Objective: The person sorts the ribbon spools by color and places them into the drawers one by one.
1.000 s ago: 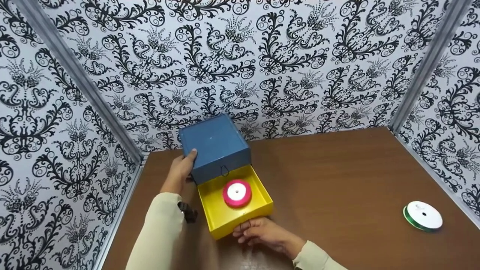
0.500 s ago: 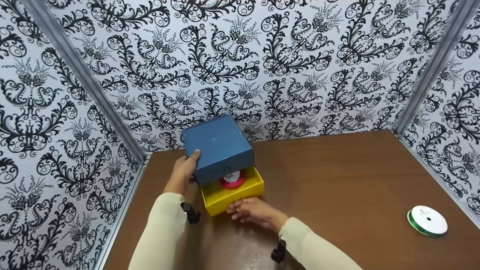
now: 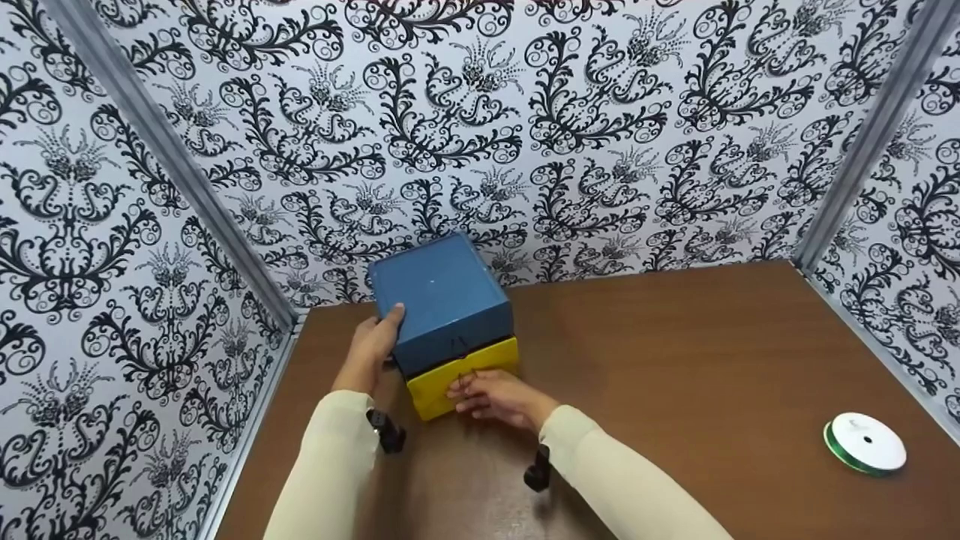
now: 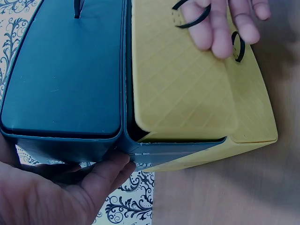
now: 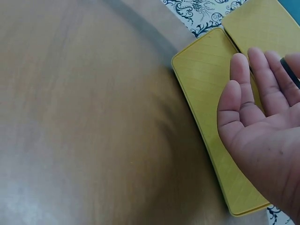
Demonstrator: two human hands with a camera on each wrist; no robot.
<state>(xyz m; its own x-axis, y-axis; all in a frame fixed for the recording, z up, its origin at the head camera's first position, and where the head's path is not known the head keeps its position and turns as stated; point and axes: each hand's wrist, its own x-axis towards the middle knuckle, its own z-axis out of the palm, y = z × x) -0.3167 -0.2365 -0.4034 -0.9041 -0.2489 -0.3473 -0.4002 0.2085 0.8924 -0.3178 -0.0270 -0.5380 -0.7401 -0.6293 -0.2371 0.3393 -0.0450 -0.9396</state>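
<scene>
A blue drawer box (image 3: 442,289) stands near the back wall, with a yellow drawer front (image 3: 433,394) below its blue upper part. In the left wrist view two yellow panels (image 4: 187,93) show, each with a black cord loop (image 4: 239,47). My left hand (image 3: 373,341) holds the box's left side, thumb over the top edge. My right hand (image 3: 499,397) touches the yellow front with fairly straight fingers; a loop lies across one finger. In the right wrist view its palm (image 5: 267,129) faces the camera. The drawer's inside is hidden.
A white spool of green ribbon (image 3: 866,444) lies at the right on the brown wooden table (image 3: 675,360). Patterned walls (image 3: 585,142) enclose the table at the back and both sides.
The right hand has pushed the yellow drawer back under the blue part, and the pink ribbon spool inside has gone out of sight. The left hand keeps its place on the box.
</scene>
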